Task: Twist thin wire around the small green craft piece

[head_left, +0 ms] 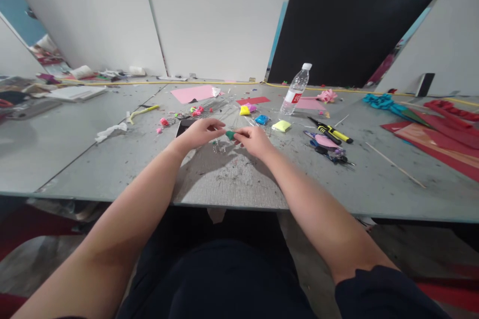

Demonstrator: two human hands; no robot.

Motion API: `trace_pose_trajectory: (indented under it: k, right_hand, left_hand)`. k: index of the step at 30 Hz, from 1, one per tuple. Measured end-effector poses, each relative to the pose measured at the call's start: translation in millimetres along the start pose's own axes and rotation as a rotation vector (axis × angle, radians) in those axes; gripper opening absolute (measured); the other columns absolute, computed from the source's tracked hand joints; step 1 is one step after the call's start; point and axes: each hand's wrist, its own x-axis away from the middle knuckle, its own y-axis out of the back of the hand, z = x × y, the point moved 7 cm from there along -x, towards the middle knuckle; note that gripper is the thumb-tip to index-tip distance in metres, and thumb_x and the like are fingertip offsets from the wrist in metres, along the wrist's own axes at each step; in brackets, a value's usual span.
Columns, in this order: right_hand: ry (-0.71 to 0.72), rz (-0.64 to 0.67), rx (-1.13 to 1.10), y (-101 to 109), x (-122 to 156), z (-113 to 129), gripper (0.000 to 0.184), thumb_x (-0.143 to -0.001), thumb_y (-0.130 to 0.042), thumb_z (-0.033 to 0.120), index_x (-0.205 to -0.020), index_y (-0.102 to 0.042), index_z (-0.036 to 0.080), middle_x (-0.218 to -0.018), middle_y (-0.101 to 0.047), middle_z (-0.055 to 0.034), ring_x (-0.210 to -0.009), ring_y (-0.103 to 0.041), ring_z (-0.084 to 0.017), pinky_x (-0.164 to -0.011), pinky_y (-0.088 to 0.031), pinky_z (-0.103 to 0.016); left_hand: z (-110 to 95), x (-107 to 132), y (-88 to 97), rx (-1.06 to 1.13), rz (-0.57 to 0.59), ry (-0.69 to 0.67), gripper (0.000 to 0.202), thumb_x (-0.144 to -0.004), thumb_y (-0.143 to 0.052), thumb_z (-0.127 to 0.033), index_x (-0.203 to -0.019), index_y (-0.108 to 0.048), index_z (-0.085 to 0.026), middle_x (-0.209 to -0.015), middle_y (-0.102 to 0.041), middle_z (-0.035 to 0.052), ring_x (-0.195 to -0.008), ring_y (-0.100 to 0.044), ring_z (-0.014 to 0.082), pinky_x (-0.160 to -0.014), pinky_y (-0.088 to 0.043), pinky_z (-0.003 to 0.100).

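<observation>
My right hand (255, 141) pinches a small dark green lump of what looks like modelling clay (229, 135) between thumb and fingertips. From the other side my left hand (202, 133) comes close to the lump, its fingers stretched out and apart. Whether the left thumb touches the green lump is hard to tell. Below the hands, thin clear or wire-like bits (219, 148) lie on the table. Partly covered by my left hand is a dark box-like thing (183, 125). Just beyond are a blue packet (262, 119), a pale yellow packet (281, 125) and a bright yellow one (244, 110).
A water bottle (295, 90) stands behind on the grey table (112, 169). To the right lie yellow-black pliers (331, 131), scissors (325, 140), a thin stick (395, 165) and red sheets (441, 139). Pink pieces (163, 122) and white tissue (111, 132) lie left.
</observation>
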Motion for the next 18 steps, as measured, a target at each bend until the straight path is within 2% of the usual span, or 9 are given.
trace_pose_trajectory:
  k: [2,4,6,8,10,15,18]
  right_hand:
    - [0.018,0.006,-0.111,-4.1,2.1,4.0,0.007,-0.090,-0.068,0.019,-0.090,-0.075,0.017,-0.078,-0.077,-0.0049,-0.072,-0.073,-0.018,-0.067,-0.054,-0.029]
    - [0.024,-0.015,-0.191,-5.6,3.8,6.0,0.004,-0.088,-0.070,0.020,-0.090,-0.071,0.018,-0.078,-0.077,-0.0042,-0.070,-0.072,-0.017,-0.063,-0.053,-0.028]
    - [0.034,-0.041,-0.193,-5.5,4.8,7.6,0.003,-0.085,-0.071,0.020,-0.085,-0.069,0.019,-0.075,-0.075,-0.0029,-0.068,-0.071,-0.017,-0.062,-0.053,-0.028]
    - [0.070,-0.061,-0.116,-4.1,4.9,11.4,0.006,-0.083,-0.072,0.020,-0.079,-0.067,0.020,-0.070,-0.073,-0.0015,-0.066,-0.069,-0.017,-0.064,-0.052,-0.029]
    - [0.095,-0.088,-0.046,-0.6,4.0,14.4,0.008,-0.082,-0.072,0.021,-0.076,-0.067,0.021,-0.067,-0.070,-0.0004,-0.064,-0.067,-0.017,-0.065,-0.052,-0.030]
    - [-0.008,-0.232,-0.092,20.5,0.7,5.1,0.015,-0.088,-0.061,0.020,-0.073,-0.057,0.022,-0.069,-0.066,0.0017,-0.056,-0.062,-0.013,-0.063,-0.049,-0.028]
    - [-0.090,-0.180,-0.104,19.7,-0.3,-4.1,0.017,-0.091,-0.056,0.020,-0.074,-0.053,0.023,-0.065,-0.063,0.0034,-0.051,-0.057,-0.012,-0.057,-0.045,-0.027]
  left_hand:
    - [-6.9,0.0,-15.0,0.160,0.090,-0.034,0.037,-0.090,-0.066,-0.039,-0.117,-0.072,-0.015,-0.096,-0.077,0.0096,-0.084,-0.069,0.0183,-0.073,-0.052,0.029]
    - [-9.7,-0.5,-25.2,0.248,0.132,-0.031,0.028,-0.089,-0.067,-0.037,-0.106,-0.071,-0.015,-0.087,-0.075,0.0085,-0.075,-0.067,0.0164,-0.066,-0.050,0.028]
    - [-10.4,-1.1,-28.5,0.274,0.128,-0.015,0.020,-0.086,-0.069,-0.035,-0.091,-0.069,-0.016,-0.080,-0.073,0.0071,-0.071,-0.065,0.0152,-0.063,-0.048,0.027]
    - [-11.6,-0.6,-27.6,0.258,0.137,-0.005,0.017,-0.084,-0.069,-0.034,-0.084,-0.067,-0.017,-0.076,-0.070,0.0050,-0.069,-0.063,0.0150,-0.063,-0.047,0.028]
    - [-11.9,0.6,-20.7,0.206,0.128,0.002,0.014,-0.082,-0.066,-0.032,-0.081,-0.066,-0.018,-0.071,-0.066,0.0022,-0.066,-0.060,0.0150,-0.063,-0.045,0.028]
    - [2.1,0.6,15.2,-0.159,-0.056,0.012,0.006,-0.076,-0.060,-0.025,-0.073,-0.064,-0.020,-0.068,-0.062,0.0002,-0.070,-0.056,0.0172,-0.067,-0.042,0.030]
    - [25.7,-2.7,18.4,-0.357,-0.011,0.110,0.011,-0.077,-0.063,-0.030,-0.077,-0.068,-0.020,-0.075,-0.067,0.0043,-0.075,-0.059,0.0216,-0.071,-0.044,0.032]
